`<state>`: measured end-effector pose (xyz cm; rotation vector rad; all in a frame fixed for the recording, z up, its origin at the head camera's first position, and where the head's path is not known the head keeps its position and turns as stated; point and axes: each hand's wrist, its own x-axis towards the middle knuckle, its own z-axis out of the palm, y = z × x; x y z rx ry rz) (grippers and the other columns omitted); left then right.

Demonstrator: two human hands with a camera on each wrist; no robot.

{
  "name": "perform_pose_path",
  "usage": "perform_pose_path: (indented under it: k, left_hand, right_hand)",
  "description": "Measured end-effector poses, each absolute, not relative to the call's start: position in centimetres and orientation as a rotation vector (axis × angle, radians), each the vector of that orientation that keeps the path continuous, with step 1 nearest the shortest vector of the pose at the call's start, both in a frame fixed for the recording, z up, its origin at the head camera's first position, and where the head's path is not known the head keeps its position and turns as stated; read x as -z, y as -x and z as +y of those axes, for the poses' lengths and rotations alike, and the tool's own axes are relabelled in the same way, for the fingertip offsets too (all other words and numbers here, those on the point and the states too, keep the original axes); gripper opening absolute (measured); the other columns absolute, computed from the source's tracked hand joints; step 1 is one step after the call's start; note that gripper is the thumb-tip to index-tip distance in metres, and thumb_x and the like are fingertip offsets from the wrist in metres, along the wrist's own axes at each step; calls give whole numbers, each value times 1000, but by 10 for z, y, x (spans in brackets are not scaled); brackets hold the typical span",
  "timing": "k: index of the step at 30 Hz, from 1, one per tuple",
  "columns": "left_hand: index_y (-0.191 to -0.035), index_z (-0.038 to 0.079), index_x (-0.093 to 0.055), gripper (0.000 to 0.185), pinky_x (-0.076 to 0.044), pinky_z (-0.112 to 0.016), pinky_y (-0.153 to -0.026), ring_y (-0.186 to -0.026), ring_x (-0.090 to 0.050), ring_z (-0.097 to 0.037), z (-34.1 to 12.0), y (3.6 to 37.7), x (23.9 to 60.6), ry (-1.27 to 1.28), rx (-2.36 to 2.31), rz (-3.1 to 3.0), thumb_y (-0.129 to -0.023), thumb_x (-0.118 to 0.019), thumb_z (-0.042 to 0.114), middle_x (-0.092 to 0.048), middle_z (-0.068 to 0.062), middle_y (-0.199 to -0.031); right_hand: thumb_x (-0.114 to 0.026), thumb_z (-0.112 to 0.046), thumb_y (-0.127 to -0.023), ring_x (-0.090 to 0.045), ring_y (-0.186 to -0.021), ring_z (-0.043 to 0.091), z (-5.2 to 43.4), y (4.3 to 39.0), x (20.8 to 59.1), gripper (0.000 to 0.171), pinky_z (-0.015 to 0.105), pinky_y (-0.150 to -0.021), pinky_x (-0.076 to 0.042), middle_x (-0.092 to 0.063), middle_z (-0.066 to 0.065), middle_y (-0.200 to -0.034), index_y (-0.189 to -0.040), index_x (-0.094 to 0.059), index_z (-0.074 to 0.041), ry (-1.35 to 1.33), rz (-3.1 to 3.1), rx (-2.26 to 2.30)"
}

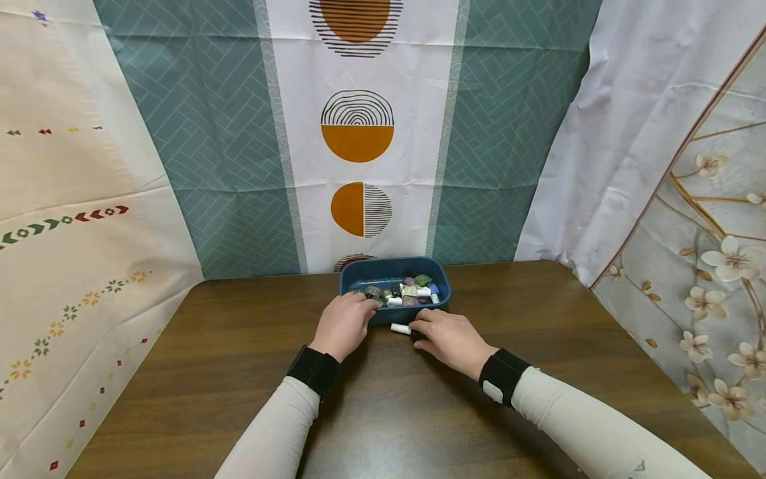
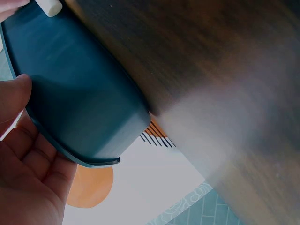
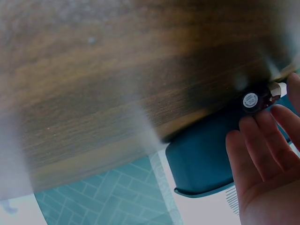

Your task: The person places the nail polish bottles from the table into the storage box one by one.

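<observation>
A small dark bottle with a white cap, looking like nail polish, lies on its side just in front of a blue plastic bin. My right hand has its fingertips and thumb around the bottle's dark end. The white cap points left in the head view. My left hand grips the bin's near left rim, its thumb against the wall and its fingers curled behind the rim. Inside the bin are several small bottles and wrapped pieces, partly hidden by the near wall.
The bin stands on a brown wooden table near its back edge. Behind hangs a patterned green and white curtain. Cloth also hangs at the left and the right of the table.
</observation>
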<state>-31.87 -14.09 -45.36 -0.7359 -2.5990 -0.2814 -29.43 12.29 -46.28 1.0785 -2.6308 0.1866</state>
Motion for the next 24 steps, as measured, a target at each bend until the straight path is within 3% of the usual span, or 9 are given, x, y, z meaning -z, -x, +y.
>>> perform_pose_path:
  k: [24]
  left_hand:
    - [-115,13,-85,13,-60,-43,-90,-94,-71,-26,-140,317,453,729,285,-2604,-103,-80,12,-74,-3,-95]
  right_hand:
    - [-91,-19,-95,-76,-97,21,117,301,467,35,39,-90,-65,-78,6,-110,-127,-80,-8,-1010,-2700,-138]
